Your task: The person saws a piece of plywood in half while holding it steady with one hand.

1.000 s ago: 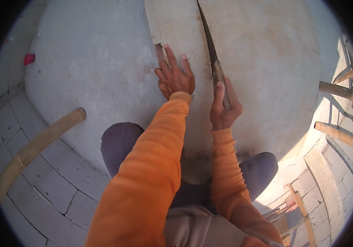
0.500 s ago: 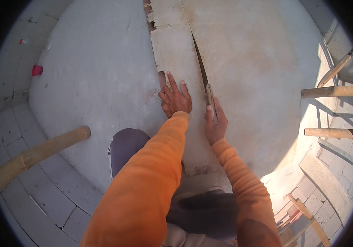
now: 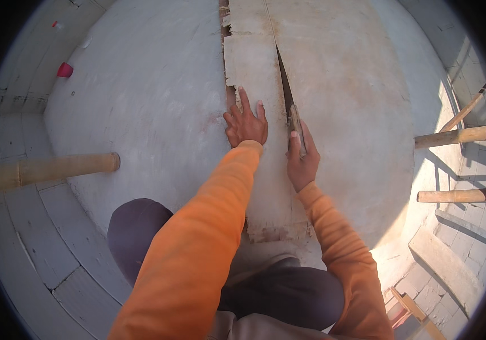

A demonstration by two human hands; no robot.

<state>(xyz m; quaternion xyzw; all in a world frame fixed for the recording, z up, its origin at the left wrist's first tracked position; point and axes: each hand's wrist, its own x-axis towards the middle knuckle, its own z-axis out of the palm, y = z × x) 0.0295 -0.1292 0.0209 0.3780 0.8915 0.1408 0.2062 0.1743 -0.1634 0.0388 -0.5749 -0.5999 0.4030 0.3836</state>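
Observation:
A thin, pale board (image 3: 345, 102) with brownish stains lies in front of me. My right hand (image 3: 302, 161) is closed around the worn wooden handle of a handsaw (image 3: 286, 85). Its dark, tapering blade points away from me along a straight line in the board, and its teeth are too small to make out. Left of the blade runs a narrow strip (image 3: 254, 62) of the same board with a ragged, broken left edge. My left hand (image 3: 247, 126) presses on this strip, fingers spread, the fingertips close to the broken edge.
A thick bamboo pole (image 3: 67, 170) juts in from the left. More bamboo poles (image 3: 452, 137) stick out at the right, beside sunlit blocks. A pink-red cup (image 3: 65, 70) lies at the far left. My knees in dark trousers are bent close below my arms.
The whole view has shifted a little, and my left knee sits farther left. The saw stays in line with the cut, my right hand still on its handle. My left hand keeps its place on the strip.

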